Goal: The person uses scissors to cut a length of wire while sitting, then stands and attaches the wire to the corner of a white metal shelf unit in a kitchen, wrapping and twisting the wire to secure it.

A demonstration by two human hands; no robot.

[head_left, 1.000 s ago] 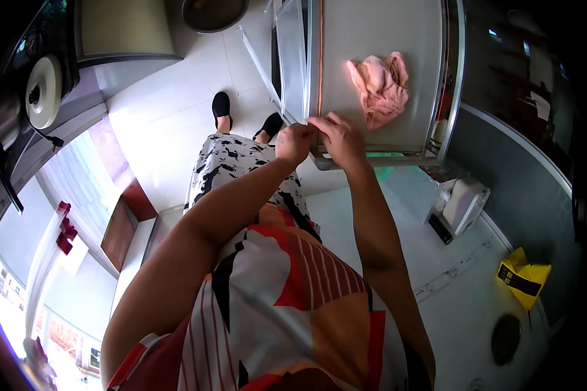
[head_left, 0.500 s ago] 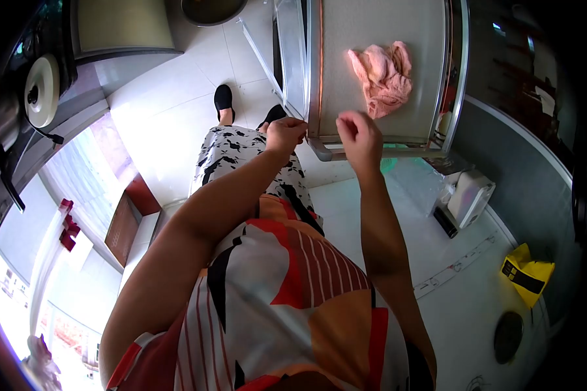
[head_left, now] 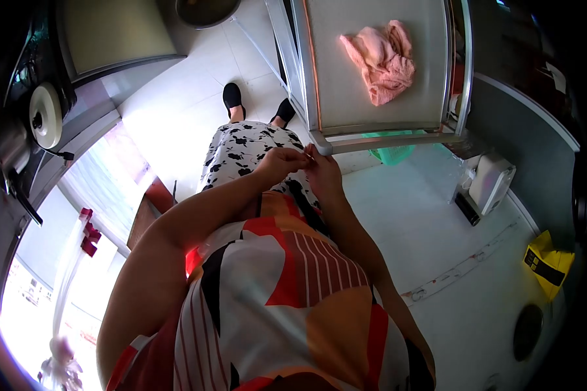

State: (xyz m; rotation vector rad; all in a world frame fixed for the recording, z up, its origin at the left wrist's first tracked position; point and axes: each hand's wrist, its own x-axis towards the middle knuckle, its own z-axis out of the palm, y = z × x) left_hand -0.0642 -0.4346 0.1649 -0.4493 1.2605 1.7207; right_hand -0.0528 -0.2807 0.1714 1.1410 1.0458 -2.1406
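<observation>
My left hand point(head_left: 282, 164) and my right hand point(head_left: 323, 173) meet in front of my waist, over the black-and-white patterned trousers point(head_left: 241, 146). The fingertips of both are pinched together and touch or nearly touch. Whatever may be between them is too small or hidden to make out. Just beyond my right hand is the rounded grey corner point(head_left: 321, 142) of a metal-framed stand. A crumpled pink cloth point(head_left: 383, 65) lies on the stand's grey top point(head_left: 339, 104), out of reach of both hands' fingers.
A green plastic bag point(head_left: 394, 154) hangs or lies under the stand's front edge. To the right are a white box point(head_left: 492, 182), a yellow bag point(head_left: 549, 264) and a dark round object point(head_left: 527, 332). A pot lid point(head_left: 46, 116) is at left. A dark pan point(head_left: 207, 12) is at the top.
My right hand has come down and left from beside the cloth to meet my left hand. My left hand has drawn slightly back toward my body. The view has shifted a little.
</observation>
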